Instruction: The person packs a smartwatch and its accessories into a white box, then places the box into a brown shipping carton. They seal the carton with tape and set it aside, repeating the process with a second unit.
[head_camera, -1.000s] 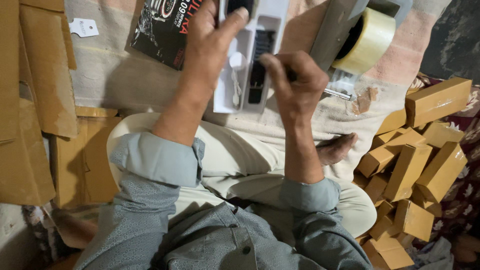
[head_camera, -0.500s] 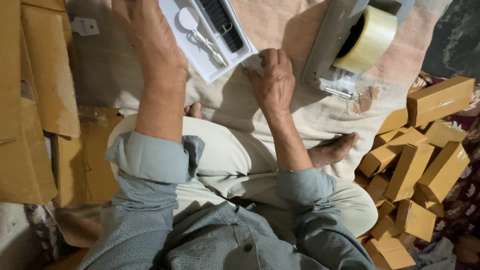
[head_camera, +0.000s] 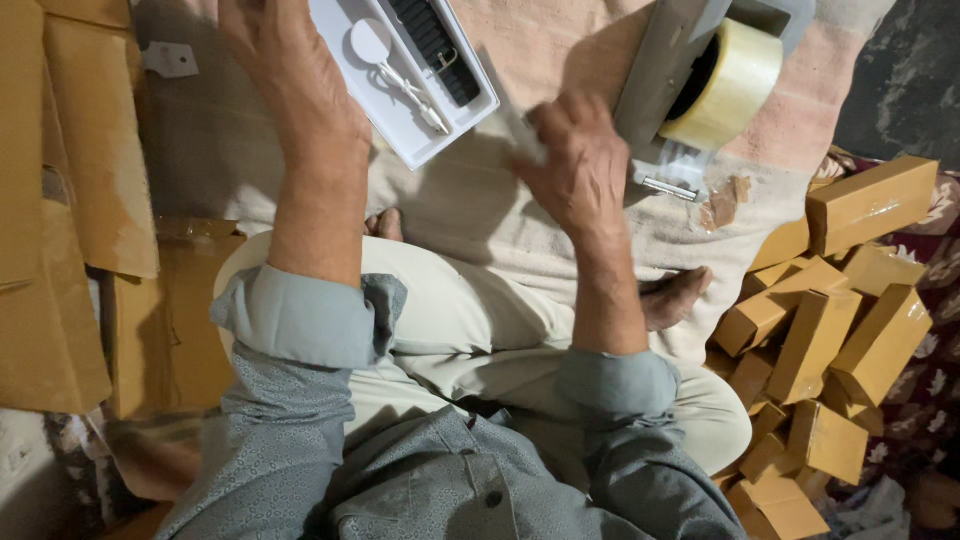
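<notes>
Head view, one white tray (head_camera: 400, 140) on blanket beside left hand (head_camera: 290, 90), holding one black strap (head_camera: 435, 45) and one white cable (head_camera: 400, 75), right hand (head_camera: 580, 165) pinching small blurred piece, left grip unclear, one tape dispenser (head_camera: 700, 70), about a dozen brown boxes (head_camera: 830, 330).

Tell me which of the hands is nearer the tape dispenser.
Right. The right hand sits just beside the tape dispenser, almost touching its base; the left hand is across the white tray, well away.

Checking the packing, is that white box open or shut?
Open: the white box has no lid on, and a black strap and a white cable show inside.
</notes>
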